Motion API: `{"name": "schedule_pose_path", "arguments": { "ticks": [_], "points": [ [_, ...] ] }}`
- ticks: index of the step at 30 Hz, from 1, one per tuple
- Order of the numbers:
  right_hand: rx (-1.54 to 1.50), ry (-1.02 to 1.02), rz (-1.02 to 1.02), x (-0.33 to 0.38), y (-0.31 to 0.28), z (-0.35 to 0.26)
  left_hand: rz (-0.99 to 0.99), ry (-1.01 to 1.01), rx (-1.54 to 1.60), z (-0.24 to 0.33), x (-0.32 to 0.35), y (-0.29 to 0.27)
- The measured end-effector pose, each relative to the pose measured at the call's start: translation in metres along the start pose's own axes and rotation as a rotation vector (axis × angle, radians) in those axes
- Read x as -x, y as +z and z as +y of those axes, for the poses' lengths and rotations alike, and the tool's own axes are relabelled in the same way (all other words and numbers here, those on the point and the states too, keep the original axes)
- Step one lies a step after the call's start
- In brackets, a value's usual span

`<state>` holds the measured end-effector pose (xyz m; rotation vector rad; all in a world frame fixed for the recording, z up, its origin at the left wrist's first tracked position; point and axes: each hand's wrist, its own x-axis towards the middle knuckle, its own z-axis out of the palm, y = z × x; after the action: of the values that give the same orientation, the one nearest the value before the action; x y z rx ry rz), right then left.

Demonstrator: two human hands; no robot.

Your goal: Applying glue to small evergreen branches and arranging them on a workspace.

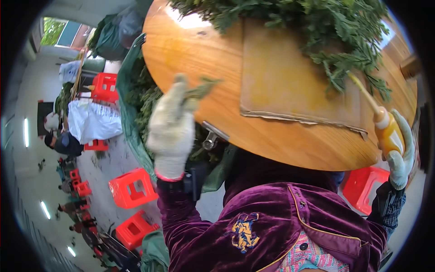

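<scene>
The left hand (171, 129), in a pale work glove, is rising at centre left, its fingers closing on a small green sprig (202, 88) at the fingertips, over the edge of the round wooden table (290, 145). At the right edge, the gloved right hand (400, 154) is gripping a yellow-handled tool (387, 129); its blade is disappearing into the leafy green branches (317, 27) heaped along the top, over a cardboard sheet (281, 81).

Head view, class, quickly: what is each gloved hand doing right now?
Left hand: closed, pinching a small green sprig at the round wooden table edge.
Right hand: closed around the orange tool handle.
</scene>
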<state>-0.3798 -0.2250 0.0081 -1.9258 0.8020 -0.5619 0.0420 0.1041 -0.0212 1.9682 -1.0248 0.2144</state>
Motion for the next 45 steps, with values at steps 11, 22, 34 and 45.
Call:
{"name": "schedule_pose_path", "arguments": {
  "ticks": [11, 22, 34, 45],
  "points": [
    [-0.232, 0.041, -0.015, -0.018, 0.042, 0.004, 0.059, -0.73, -0.154, -0.157, -0.016, -0.041],
    [-0.636, 0.074, 0.059, -0.032, 0.07, 0.015, -0.075, -0.929, -0.43, -0.239, 0.01, 0.088],
    [-0.988, 0.093, -0.031, -0.029, 0.056, 0.027, 0.2, -0.556, -0.333, -0.113, -0.002, -0.055],
    [-0.922, 0.18, 0.04, -0.033, 0.061, -0.004, -0.006, 0.306, -0.391, 0.002, -0.123, 0.07]
  ]
}}
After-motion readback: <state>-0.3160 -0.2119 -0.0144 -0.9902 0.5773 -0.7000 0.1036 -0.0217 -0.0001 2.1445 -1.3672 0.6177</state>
